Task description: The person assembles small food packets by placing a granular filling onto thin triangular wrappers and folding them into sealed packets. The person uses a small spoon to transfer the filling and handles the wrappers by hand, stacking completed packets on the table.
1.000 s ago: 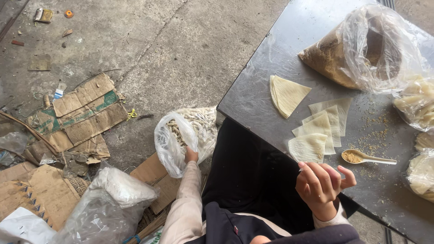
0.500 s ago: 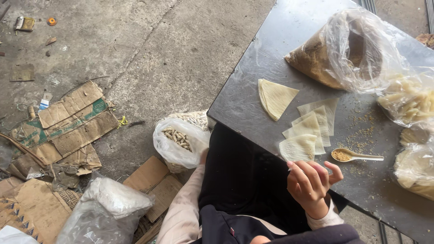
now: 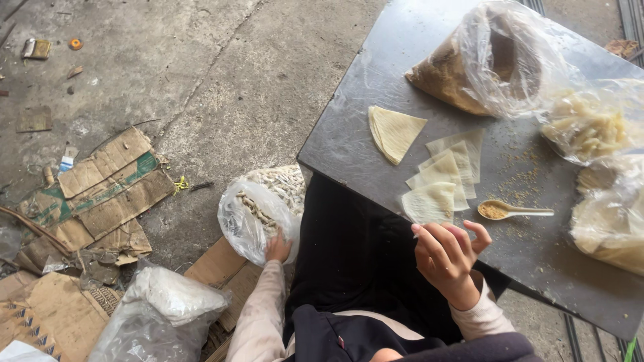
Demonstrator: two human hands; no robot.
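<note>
Fingers (image 3: pixel 429 245) of the right hand (image 3: pixel 446 258) curl loosely upward at the near edge of the dark table (image 3: pixel 362 127), holding nothing that can be made out. Just beyond them lie thin pale wrappers (image 3: pixel 446 175), a folded one (image 3: pixel 394 132) farther left, and a small spoon (image 3: pixel 513 211) of brown filling to the right. Far across the table sits a clear bag of brown crumbs (image 3: pixel 493 64), with other bags of pale food (image 3: pixel 590 131) at the right edge. Down on the left, the left hand (image 3: pixel 277 248) grips the lower edge of a plastic bag of small rolled pieces (image 3: pixel 261 208) resting on the concrete floor (image 3: pixel 201 74), near flattened cardboard (image 3: pixel 100 188)
</note>
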